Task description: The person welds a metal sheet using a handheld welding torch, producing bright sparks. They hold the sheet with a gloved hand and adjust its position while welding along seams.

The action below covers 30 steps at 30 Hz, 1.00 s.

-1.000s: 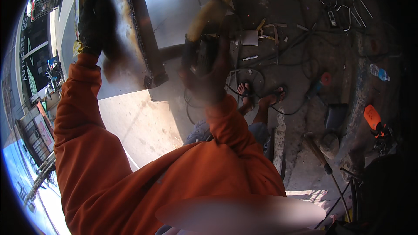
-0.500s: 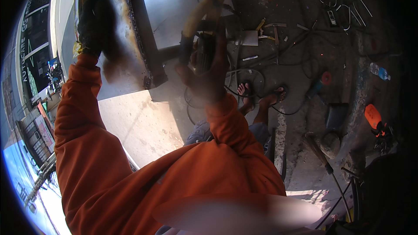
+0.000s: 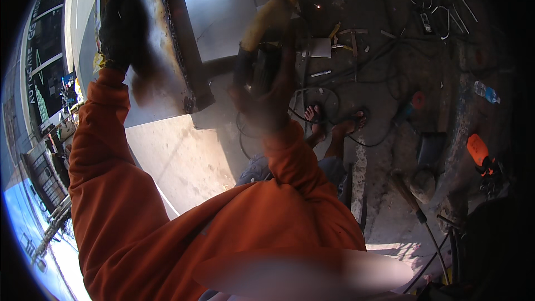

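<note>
My right hand (image 3: 266, 99), bare and partly blurred, is wrapped round a yellow-and-black angle grinder (image 3: 273, 17). The tool's yellow head points away from me, at the right side of a metal frame (image 3: 186, 39). My left hand (image 3: 122, 30), in a dark glove, rests on the scorched metal sheet (image 3: 159, 72) left of the frame. Its fingers merge into one dark shape, so I cannot make out their pose. Inside the frame shows a shiny grey sheet (image 3: 214, 19).
Cables, bent metal rods (image 3: 448, 19) and scrap pieces (image 3: 354, 39) lie on the dark floor at right. Another grinder (image 3: 407, 108) with a red disc, a plastic bottle (image 3: 486, 92) and an orange object (image 3: 477, 149) are there too. Sandalled feet (image 3: 351, 122) stand below.
The grinder in my right hand has shifted slightly to the right. The spray of sparks at the upper right has thinned to a few points. My left hand stays in place.
</note>
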Tool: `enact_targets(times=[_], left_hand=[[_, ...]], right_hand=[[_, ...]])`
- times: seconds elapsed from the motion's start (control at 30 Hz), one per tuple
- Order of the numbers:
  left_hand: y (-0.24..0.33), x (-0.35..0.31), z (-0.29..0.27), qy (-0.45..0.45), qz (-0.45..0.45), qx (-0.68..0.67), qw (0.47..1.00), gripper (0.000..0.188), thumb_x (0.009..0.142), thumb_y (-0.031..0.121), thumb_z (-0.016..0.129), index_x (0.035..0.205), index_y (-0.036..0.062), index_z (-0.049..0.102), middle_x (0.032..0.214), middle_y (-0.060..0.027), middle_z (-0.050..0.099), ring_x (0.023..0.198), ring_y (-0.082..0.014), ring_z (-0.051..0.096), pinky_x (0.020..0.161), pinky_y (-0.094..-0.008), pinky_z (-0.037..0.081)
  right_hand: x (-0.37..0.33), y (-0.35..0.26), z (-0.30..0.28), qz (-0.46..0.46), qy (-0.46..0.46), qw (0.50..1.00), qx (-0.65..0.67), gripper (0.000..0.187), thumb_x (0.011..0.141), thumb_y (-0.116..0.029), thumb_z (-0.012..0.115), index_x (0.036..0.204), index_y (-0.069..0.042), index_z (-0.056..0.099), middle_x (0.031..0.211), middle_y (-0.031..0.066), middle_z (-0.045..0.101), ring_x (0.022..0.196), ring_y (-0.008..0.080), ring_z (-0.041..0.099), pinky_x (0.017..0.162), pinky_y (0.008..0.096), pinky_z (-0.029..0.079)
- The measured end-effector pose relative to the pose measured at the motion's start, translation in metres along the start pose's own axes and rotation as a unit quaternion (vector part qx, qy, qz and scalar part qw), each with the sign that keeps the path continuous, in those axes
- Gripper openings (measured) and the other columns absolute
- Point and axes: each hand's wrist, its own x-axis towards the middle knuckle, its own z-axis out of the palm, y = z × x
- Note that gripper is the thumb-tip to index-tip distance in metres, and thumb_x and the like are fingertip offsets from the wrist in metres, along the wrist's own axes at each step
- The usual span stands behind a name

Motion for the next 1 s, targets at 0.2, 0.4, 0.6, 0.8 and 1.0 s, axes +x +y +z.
enact_targets(times=[0.2,0.4,0.6,0.8,1.0], left_hand=[[-0.0044,0.0039,-0.0006,-0.001,-0.004,-0.010,1.000,0.040,0.110,0.030,0.049,0.141,0.0086,0.060,0.139,-0.0114,0.064,0.129,-0.0289,0.060,0.108,-0.0383,0.046],[-0.0009,0.0021,-0.0009,0.000,-0.010,0.017,1.000,0.040,0.109,0.032,0.050,0.139,0.0089,0.061,0.137,-0.0106,0.065,0.127,-0.0279,0.061,0.107,-0.0374,0.047],[0.0000,0.0016,-0.0008,0.001,-0.028,-0.013,1.000,0.040,0.109,0.033,0.050,0.139,0.0085,0.061,0.136,-0.0114,0.066,0.127,-0.0277,0.062,0.107,-0.0372,0.047],[-0.0030,0.0026,-0.0010,0.007,-0.012,-0.019,1.000,0.040,0.109,0.032,0.050,0.140,0.0085,0.060,0.137,-0.0121,0.065,0.128,-0.0290,0.061,0.109,-0.0370,0.046],[-0.0022,0.0019,-0.0022,-0.001,0.014,0.001,1.000,0.041,0.110,0.032,0.047,0.141,0.0082,0.060,0.142,-0.0121,0.061,0.131,-0.0294,0.058,0.111,-0.0385,0.044]], right_hand=[[-0.0007,0.0014,0.0025,0.047,-0.020,0.998,0.037,0.121,0.072,-0.033,0.087,0.162,0.006,0.016,0.098,0.0079,0.060,0.068,0.0110,0.053,0.059,0.0264,0.048],[0.0003,0.0001,0.0012,0.064,-0.028,0.996,0.048,0.121,0.072,-0.032,0.087,0.161,0.007,0.016,0.097,0.0080,0.059,0.068,0.0112,0.053,0.059,0.0263,0.047],[-0.0018,0.0036,0.0006,0.077,-0.038,0.995,0.055,0.121,0.072,-0.032,0.087,0.161,0.007,0.016,0.100,0.0085,0.059,0.070,0.0119,0.054,0.059,0.0263,0.048],[-0.0063,0.0074,0.0015,0.060,-0.033,0.997,0.022,0.118,0.069,-0.021,0.089,0.162,0.001,0.020,0.106,0.0057,0.062,0.078,0.0104,0.059,0.068,0.0252,0.053],[-0.0014,0.0063,0.0029,0.012,0.001,1.000,0.026,0.123,0.071,-0.033,0.087,0.163,0.004,0.014,0.113,0.0109,0.060,0.075,0.0136,0.057,0.063,0.0272,0.050]])
